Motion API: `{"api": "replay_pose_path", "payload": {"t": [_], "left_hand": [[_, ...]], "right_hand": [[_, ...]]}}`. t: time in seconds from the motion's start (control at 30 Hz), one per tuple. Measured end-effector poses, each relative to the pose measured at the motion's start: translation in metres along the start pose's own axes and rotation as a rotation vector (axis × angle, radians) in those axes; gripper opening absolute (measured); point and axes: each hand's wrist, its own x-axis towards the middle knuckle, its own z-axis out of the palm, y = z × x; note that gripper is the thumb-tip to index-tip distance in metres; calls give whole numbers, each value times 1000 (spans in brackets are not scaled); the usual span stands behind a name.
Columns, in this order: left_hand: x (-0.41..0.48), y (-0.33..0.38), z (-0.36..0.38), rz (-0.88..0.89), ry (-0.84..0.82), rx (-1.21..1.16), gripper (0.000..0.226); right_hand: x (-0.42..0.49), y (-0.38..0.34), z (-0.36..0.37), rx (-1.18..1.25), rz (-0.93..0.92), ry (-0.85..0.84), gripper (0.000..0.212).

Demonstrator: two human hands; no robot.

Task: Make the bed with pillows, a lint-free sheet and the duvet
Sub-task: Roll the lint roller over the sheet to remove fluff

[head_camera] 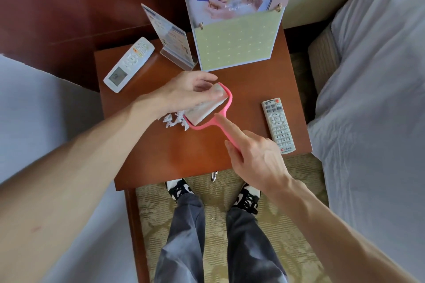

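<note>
We are standing at the brown wooden bedside worktop (184,158), where the pink plastic lint roller (226,95) lies near the middle. Its long axis runs on a slant. The head, with its whitish sticky paper roll (203,110), is up and to the left, and the handle (227,135) points down and to the right, towards us.

Our right hand (257,161) has the handle in its grip. The thumb and lower fingers close round it, and the forefinger lies straight along it towards the head. Our left hand (186,91) comes in from the left and covers the top of the roll, its fingers curled and pinching the outer paper. We judge this to be the stripping of a used layer, with the sheet not yet rolled. A small heap of torn white paper shreds (172,122) lies just beside the head, on its left.

Each hand is already on its own end, so the coming move turns on pulling the paper across the roll while the right hand holds the handle steady.

A grey television remote (278,124) lies close to the right of the right hand. A white air-conditioner remote (128,64), a clear acrylic sign holder (171,37) and a tall standing card with a pale green pocket (236,39) stand behind the roller. None of them blocks it.

The pale rumpled bed sheet (372,99) lies to the right of the worktop, and another pale bed (30,103) lies to the left.
</note>
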Motion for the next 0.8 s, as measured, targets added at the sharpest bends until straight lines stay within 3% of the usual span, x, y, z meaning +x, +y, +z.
{"api": "replay_pose_path", "payload": {"t": [0.07, 0.2, 0.37, 0.43, 0.53, 0.63, 0.8], "left_hand": [[3, 1, -2, -18, -105, 59, 68], [10, -2, -5, 1, -123, 97, 55], [15, -9, -9, -31, 18, 348, 29], [16, -11, -12, -18, 115, 396, 38], [16, -8, -11, 24, 112, 262, 36], [16, 6, -5, 59, -50, 135, 41], [20, 17, 7, 24, -12, 496, 52]], "right_hand": [[0, 0, 0, -2, -21, -2, 61], [2, 5, 0, -4, -38, -8, 60], [4, 14, -5, -28, -16, -13, 59], [6, 17, -7, -12, -8, 6, 59], [13, 21, -11, 12, -6, 36, 62], [17, 21, -13, 22, -6, 40, 64], [16, 18, -15, 38, -17, 39, 62]]}}
